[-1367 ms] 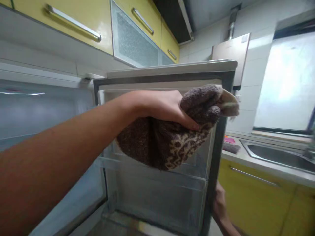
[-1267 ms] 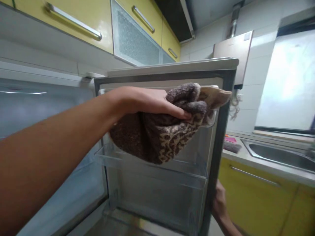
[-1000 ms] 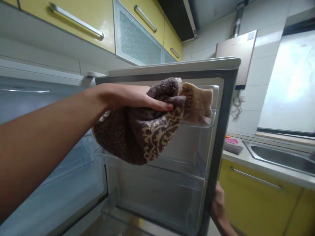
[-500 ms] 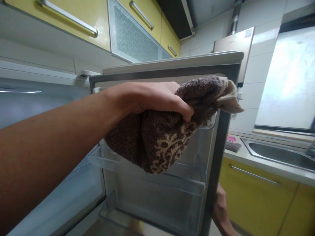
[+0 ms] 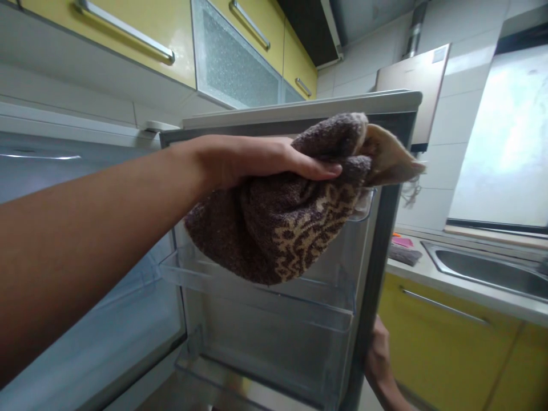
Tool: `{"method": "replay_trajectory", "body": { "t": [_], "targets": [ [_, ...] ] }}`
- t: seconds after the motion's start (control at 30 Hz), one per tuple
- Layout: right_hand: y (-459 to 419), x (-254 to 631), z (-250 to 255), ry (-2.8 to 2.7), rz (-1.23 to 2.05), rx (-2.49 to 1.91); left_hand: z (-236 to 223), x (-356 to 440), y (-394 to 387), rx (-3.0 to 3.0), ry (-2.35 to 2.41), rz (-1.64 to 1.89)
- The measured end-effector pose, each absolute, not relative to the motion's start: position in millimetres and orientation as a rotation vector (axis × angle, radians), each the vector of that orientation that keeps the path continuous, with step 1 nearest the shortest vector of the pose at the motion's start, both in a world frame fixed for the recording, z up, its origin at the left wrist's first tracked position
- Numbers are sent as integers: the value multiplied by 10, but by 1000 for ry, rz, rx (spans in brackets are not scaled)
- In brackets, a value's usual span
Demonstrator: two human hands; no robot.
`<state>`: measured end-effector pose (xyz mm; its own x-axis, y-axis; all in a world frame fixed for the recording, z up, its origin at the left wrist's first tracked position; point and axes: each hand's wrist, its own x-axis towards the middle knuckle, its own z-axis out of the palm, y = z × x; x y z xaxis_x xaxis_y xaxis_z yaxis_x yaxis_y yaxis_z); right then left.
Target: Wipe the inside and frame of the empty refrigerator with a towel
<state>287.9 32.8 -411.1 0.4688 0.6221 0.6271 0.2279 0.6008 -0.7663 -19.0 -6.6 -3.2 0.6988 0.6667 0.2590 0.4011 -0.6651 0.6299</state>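
My left hand [image 5: 274, 157] is closed on a bunched brown towel [image 5: 265, 234] with a cream pattern, thumb on top. The towel is held at the upper inner side of an open refrigerator door [image 5: 274, 371], in front of its top shelf. A pale, frayed end of the cloth sticks out past the door's right edge. Low on that edge, my right hand [image 5: 377, 348] grips the door from outside; its fingers are partly hidden. Clear plastic door shelves [image 5: 265, 305] show below the towel.
The refrigerator interior [image 5: 85, 319] lies open at left. Yellow wall cabinets [image 5: 141, 28] hang above. To the right are a counter with a steel sink [image 5: 479, 268], a folded grey cloth [image 5: 405, 254] and a pink item [image 5: 402, 241]. A water heater [image 5: 413, 91] hangs on the wall.
My left hand and the towel have moved slightly up, and the towel's folds and pale end have shifted. My right hand stays at the door's edge.
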Motion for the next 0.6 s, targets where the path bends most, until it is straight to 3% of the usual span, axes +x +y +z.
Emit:
{"method": "replay_trajectory", "body": {
  "t": [0.17,0.6],
  "targets": [
    [346,2908,-4150,-1105,250,-918,-18,-9,-55,2500,681,543],
    [343,2880,-4141,-1070,235,-969,-137,942,-646,3070,1401,904]
  ]
}}
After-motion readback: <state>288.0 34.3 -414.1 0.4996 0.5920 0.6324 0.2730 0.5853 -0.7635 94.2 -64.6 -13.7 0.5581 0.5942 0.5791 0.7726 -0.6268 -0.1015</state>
